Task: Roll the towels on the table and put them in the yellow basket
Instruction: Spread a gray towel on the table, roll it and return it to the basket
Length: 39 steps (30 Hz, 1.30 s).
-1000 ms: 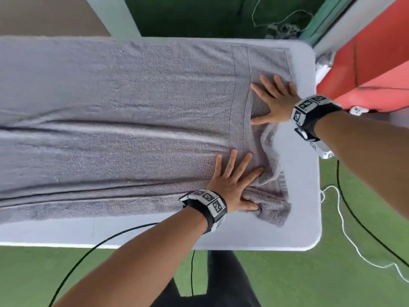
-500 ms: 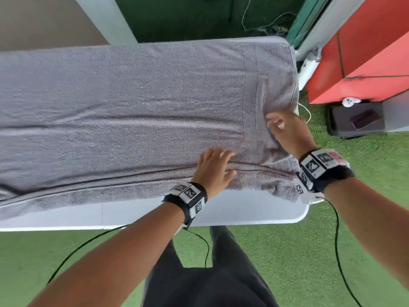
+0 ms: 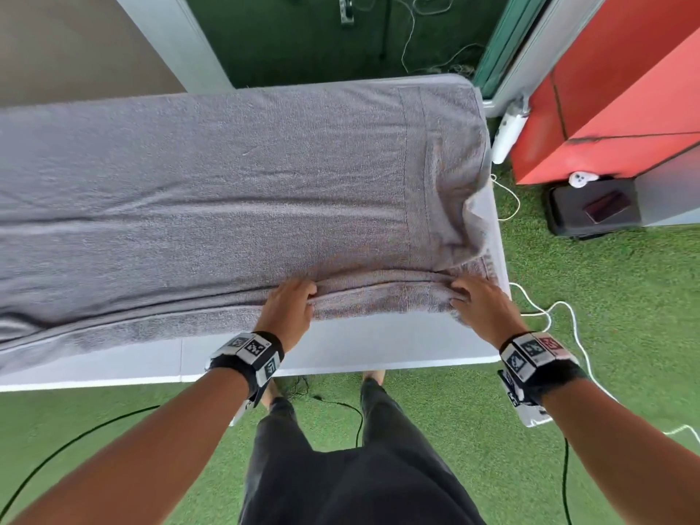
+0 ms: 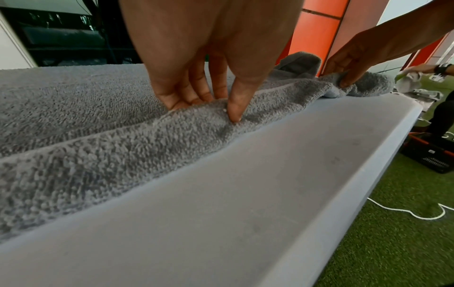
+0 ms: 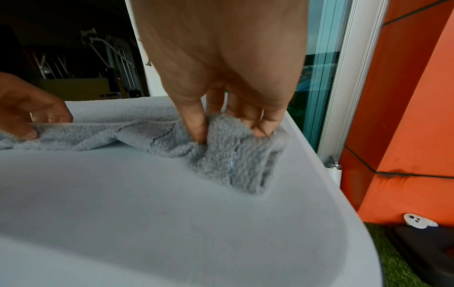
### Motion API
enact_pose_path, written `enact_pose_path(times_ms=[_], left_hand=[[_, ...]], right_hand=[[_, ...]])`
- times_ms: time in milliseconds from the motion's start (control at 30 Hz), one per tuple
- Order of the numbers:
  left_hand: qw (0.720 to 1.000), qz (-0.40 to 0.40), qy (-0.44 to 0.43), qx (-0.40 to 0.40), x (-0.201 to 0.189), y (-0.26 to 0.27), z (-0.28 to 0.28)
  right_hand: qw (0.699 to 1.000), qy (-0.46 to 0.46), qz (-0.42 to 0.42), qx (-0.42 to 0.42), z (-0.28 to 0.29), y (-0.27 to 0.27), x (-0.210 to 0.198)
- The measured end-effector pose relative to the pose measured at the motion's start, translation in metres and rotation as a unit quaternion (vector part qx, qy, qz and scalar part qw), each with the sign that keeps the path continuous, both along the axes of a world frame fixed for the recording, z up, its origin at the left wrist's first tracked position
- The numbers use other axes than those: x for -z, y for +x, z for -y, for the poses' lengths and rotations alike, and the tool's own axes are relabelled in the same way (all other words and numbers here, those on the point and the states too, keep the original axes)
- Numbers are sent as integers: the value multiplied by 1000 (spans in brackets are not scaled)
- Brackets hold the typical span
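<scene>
Head view: both hands pinching towel edge.

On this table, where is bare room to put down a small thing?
A bare strip of the table runs along the near edge, between the towel and the person. The left hand and right hand crowd the towel's near edge.

We see both our arms reaching fwd & down, forearms bare, a banded tracker on each wrist. Our left hand has fingers curled down & thumb pressed in, pinching a fold of the towel. Our right hand, well apart to the right, also curls its fingers down, thumb opposite, gripping the towel's bunched corner.
</scene>
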<state>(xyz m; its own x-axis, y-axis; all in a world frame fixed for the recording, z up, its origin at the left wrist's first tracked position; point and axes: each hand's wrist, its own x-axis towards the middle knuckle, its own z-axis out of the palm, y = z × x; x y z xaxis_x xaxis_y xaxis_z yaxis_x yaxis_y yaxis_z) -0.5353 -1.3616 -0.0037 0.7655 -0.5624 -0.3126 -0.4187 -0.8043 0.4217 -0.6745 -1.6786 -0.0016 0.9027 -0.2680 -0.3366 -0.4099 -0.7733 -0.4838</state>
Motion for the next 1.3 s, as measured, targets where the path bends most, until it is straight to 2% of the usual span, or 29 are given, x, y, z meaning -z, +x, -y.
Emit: enact_pose_path(times_ms=[167, 267, 400, 500, 600, 667, 833, 1033, 1167, 1300], left_hand=[[998, -7, -56, -8, -17, -19, -12], [997, -50, -62, -6, -25, -47, -28], [991, -110, -72, 1, -28, -82, -46], [986, -154, -56, 38, -24, -100, -54], [973, -209, -39, 96, -20, -111, -61], [971, -203, -33, 122, -18, -114, -71], [983, -163, -51, 74, -14, -97, -147], [992, -115, -43, -7, -15, -57, -300], [995, -64, -36, -75, -15, -23, -400], [988, -10, -5, -151, -11, 18, -476]], right_hand=[[999, 29, -20, -21, -4, -28, -7], [998, 41, -42, -32, -14, -63, -9], [997, 39, -60, -5, -30, -115, -3], [993, 27, -110, 27, -44, -148, 5], [980, 37, -194, 30, -67, -165, 12], [975, 42, -216, 20, -90, -165, 14], [977, 83, -194, -17, -181, -114, 11], [980, 110, -132, -102, -331, -11, 0], [971, 132, -106, -170, -431, 53, -14], [958, 130, -76, -242, -518, 104, -22]])
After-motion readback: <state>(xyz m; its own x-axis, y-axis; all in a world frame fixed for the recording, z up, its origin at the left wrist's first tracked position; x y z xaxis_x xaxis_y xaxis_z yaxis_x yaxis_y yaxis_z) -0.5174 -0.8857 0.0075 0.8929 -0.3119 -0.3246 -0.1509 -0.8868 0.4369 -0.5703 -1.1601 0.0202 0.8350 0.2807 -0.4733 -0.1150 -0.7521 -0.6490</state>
